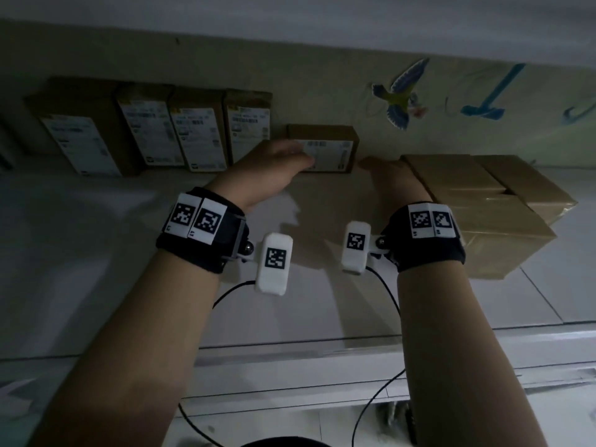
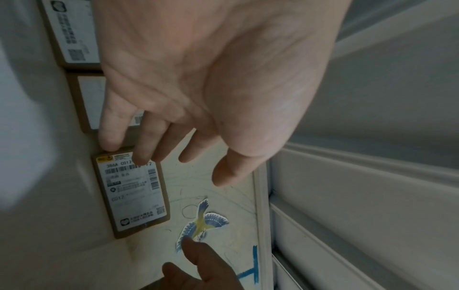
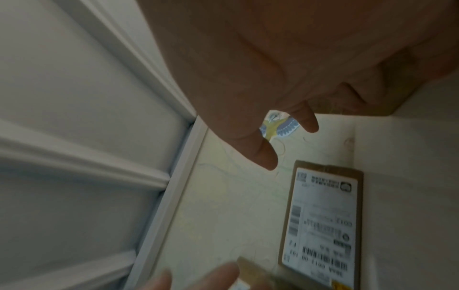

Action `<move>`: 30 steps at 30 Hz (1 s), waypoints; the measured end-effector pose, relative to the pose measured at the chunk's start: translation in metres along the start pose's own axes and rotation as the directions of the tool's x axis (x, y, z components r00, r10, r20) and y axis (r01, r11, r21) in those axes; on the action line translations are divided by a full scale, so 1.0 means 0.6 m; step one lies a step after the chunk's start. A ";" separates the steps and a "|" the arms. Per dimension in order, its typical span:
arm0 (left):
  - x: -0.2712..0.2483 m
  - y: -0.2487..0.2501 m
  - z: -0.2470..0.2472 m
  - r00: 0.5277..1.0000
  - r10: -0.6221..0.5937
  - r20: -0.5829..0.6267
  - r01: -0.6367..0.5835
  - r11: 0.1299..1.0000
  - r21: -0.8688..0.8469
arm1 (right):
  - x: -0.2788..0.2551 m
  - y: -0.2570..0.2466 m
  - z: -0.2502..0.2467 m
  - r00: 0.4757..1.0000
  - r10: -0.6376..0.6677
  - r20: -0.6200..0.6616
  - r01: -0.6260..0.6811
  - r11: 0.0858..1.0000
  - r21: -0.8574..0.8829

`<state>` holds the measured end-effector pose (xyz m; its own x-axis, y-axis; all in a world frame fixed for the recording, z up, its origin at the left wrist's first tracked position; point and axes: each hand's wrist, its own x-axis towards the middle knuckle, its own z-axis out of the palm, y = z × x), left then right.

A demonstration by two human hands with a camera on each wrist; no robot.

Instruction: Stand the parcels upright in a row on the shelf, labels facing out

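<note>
Four parcels point(image 1: 151, 130) upright in a row at the 10 o'clock end of the shelf point(image 1: 96, 227), white labels facing out, backs at the wall point(image 1: 322, 85). Fifth parcel point(image 1: 335, 146) just beside the row at its 3 o'clock end, lying on its long side, label outward and turned sideways. Left hand point(image 1: 274, 169) spread wide, fingers point(image 2: 143, 143) straight and loose at that parcel's near corner, holding nothing; touching or just short, cannot tell. Right hand point(image 1: 392, 179) also relaxed and empty, thumb point(image 3: 265, 155) apart from the fingers, near the 3 o'clock end of the same parcel. Stack of brown boxes point(image 1: 483, 204) lying flat at 3 o'clock, just beside the right hand. Bird sticker point(image 1: 403, 95) on the wall at 1 o'clock.
</note>
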<state>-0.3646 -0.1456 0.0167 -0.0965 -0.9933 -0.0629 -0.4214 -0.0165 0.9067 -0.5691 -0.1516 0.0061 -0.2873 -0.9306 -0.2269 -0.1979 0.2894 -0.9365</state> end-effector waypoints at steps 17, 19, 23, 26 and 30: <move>0.107 -0.040 0.043 0.983 -0.101 -0.156 0.074 0.983 -0.166 | 0.110 -0.015 0.061 0.997 0.060 0.047 -0.060 0.998 -0.010; 0.114 -0.050 0.047 0.972 -0.094 -0.216 0.048 0.977 -0.209 | 0.117 -0.009 0.063 0.999 0.038 0.004 -0.038 0.999 0.024; 0.126 -0.045 0.044 0.969 -0.061 -0.240 0.011 0.979 -0.205 | 0.132 0.005 0.062 1.000 -0.014 -0.010 0.015 0.997 0.076; 0.135 -0.041 0.044 0.969 -0.055 -0.241 0.003 0.978 -0.210 | 0.137 0.006 0.063 0.999 -0.026 -0.029 0.030 0.988 0.152; 0.137 -0.041 0.047 0.955 -0.013 -0.298 -0.051 0.977 -0.206 | 0.140 0.007 0.059 0.998 0.007 -0.055 0.003 0.984 0.179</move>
<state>-0.3877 -0.2237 -0.0223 0.1817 -0.9820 0.0521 -0.2208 0.0109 0.9753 -0.5606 -0.2363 -0.0266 -0.3396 -0.9149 -0.2181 -0.0275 0.2414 -0.9700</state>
